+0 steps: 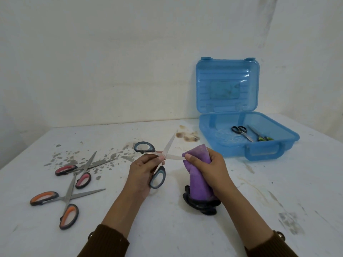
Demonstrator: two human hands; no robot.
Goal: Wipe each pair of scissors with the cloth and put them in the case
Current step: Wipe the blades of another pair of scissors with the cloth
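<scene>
Head view, looking down at a scuffed white table (167, 229). A pair of grey-blue scissors (168, 147) is held up off the table by the left hand (143, 173), pinched near the pivot between fingers and thumb. The blades are spread wide in an X: one blade is pointed up and away, the other is aimed right, straight at the cloth. One handle loop sticks out to the left above the fingers and the other hangs below them.

The purple cloth (198, 184) is bunched up and gripped by the right hand (206, 169), fingers wrapped round it, with the thumb pressed down where the tip of the right-pointing blade meets the fabric. Its dark bottom edge is puddled on the table.

Back right, the blue case (232, 151) is sat open with its lid (226, 84) stood upright by the wall. Two pairs are already inside it, side by side: black-handled scissors (241, 131) and green-handled scissors (259, 136).

Over on the left, two more pairs are lying open on the table, well away from the case: pink-handled scissors (85, 166) further back, and orange-handled scissors (67, 198) nearer, one blade reaching up to the pink pair. Grey chipped patches and brown stains are scattered over the tabletop.
</scene>
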